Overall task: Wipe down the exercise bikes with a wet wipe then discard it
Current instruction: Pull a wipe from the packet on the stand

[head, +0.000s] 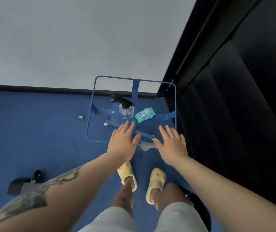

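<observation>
A green and white pack of wet wipes (144, 115) lies on a glass-topped table with a blue frame (93, 91). Beside it on the left stands a clear spray bottle (126, 111) with a black trigger head. My left hand (123, 143) hovers palm down over the table's near edge, fingers straight and holding nothing. My right hand (171, 145) is spread flat the same way over the near right corner. A crumpled whitish wipe (146, 146) lies between the two hands at the table's near edge. No exercise bike shows clearly.
The floor is blue carpet (33, 139). A white wall rises behind the table, and a dark black structure (234, 97) fills the right side. A black foot with a wheel (25, 181) sits low left. My feet in yellow slippers (127, 174) stand just before the table.
</observation>
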Available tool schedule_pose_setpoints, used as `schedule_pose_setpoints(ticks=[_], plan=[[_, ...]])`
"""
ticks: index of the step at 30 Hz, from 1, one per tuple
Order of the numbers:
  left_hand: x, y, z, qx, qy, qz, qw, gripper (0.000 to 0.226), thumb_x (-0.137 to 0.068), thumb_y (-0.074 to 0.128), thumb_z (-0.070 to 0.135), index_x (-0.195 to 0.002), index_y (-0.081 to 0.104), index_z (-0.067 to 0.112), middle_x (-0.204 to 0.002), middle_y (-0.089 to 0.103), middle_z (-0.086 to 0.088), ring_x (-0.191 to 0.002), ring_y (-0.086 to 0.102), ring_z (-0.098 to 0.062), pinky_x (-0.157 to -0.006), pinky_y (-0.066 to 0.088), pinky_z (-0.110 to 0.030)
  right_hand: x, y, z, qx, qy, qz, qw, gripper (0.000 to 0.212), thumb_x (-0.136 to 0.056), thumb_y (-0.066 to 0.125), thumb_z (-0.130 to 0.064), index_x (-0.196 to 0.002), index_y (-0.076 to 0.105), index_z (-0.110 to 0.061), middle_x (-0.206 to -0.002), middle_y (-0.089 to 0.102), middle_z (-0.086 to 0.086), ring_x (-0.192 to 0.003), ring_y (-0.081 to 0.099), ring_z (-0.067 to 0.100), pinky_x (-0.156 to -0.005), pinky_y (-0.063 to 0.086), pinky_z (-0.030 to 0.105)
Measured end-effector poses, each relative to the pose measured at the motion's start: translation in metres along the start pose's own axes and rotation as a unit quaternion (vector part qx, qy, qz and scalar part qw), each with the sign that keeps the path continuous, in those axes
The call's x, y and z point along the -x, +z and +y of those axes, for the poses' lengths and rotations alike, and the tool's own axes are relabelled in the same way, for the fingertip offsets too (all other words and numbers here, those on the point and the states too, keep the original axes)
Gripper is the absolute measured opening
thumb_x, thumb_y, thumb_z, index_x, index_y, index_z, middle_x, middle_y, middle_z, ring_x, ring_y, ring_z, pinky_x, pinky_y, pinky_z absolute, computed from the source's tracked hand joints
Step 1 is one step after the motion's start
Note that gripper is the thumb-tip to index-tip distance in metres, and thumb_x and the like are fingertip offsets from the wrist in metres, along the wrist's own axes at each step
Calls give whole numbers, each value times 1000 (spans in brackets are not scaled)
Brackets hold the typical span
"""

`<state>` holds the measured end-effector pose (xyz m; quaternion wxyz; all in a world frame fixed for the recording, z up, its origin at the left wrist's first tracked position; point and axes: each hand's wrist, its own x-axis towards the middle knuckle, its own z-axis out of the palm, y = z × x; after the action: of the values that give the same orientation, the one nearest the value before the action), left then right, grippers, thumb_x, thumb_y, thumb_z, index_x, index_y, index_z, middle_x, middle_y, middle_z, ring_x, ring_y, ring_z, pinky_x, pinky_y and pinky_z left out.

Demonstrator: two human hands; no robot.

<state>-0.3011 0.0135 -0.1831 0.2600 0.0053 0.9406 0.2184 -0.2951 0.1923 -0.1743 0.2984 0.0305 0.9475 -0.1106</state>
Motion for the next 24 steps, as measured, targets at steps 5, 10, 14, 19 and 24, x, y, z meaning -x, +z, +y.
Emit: schedule_pose_setpoints(ticks=[5,10,14,19,24], plan=[[-45,29,-1,102,-37,6,994,55,-99,28,45,-150,17,26,-159,12,4,-146,9,-16,-118,9,-33,-55,16,0,-50,-15,6,999,62,-99,28,-50,-152,3,-29,-161,-1,-7,-147,-3,15,-120,4,40],[-78,56,5,209,-48,29,976,52,-98,39,38,-146,31,21,-156,24,4,-143,19,-12,-117,18,-32,-106,28,2,-85,-25,10,996,61,-100,31,-45,-153,6,-27,-161,-1,-6,-147,-3,14,-120,4,39],[-90,63,5,245,-76,79,963,46,-96,45,34,-140,43,21,-148,37,8,-136,30,-10,-111,25,-27,-120,32,8,-68,-51,3,996,58,-101,31,-42,-152,8,-28,-161,-2,-7,-147,-4,14,-119,3,39],[-112,63,22,358,-158,154,907,28,-89,57,40,-111,63,25,-112,60,14,-104,56,-6,-83,43,-24,-140,36,16,-45,-170,19,984,57,-100,40,-35,-151,14,-31,-161,3,-6,-147,-2,14,-120,3,40],[-129,68,29,436,-252,200,841,22,-85,61,44,-89,67,23,-86,67,13,-81,61,0,-66,41,-15,-152,38,21,9,-282,66,957,51,-94,49,-17,-144,39,-22,-157,25,-2,-146,16,19,-117,8,38]])
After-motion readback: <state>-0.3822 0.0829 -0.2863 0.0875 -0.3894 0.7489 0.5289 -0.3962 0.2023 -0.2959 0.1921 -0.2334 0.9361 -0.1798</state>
